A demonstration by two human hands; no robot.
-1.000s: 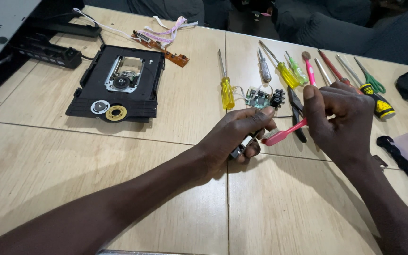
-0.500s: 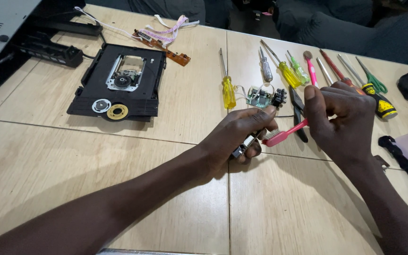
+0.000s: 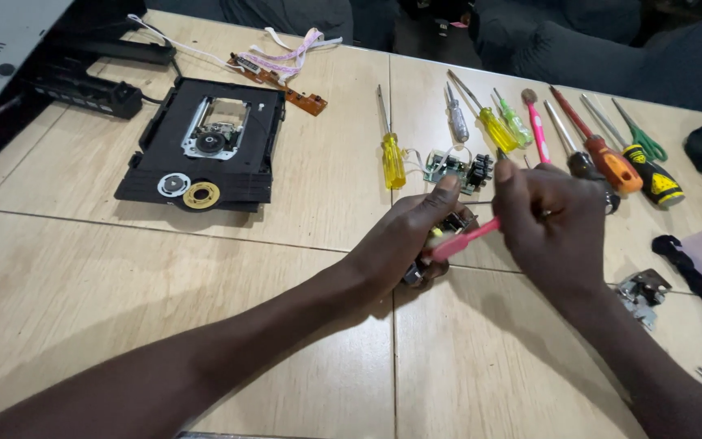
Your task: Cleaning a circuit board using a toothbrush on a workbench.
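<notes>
My left hand (image 3: 404,236) grips a small dark electronic part (image 3: 448,223) just above the wooden table (image 3: 205,309). Only bits of the part show between the fingers. My right hand (image 3: 550,223) holds a pink toothbrush (image 3: 461,241), whose head lies against the part, under my left thumb. A small green circuit board (image 3: 452,168) with wires lies on the table just beyond both hands.
A black disc drive mechanism (image 3: 205,142) sits at the left, with a dark player casing (image 3: 10,57) behind it. Several screwdrivers (image 3: 392,154) and green scissors (image 3: 639,134) lie in a row along the far right. A small metal bracket (image 3: 642,291) rests by my right wrist.
My right hand has shifted left and the toothbrush head has slid further over the part in my left hand. The metal bracket and more screwdrivers now show.
</notes>
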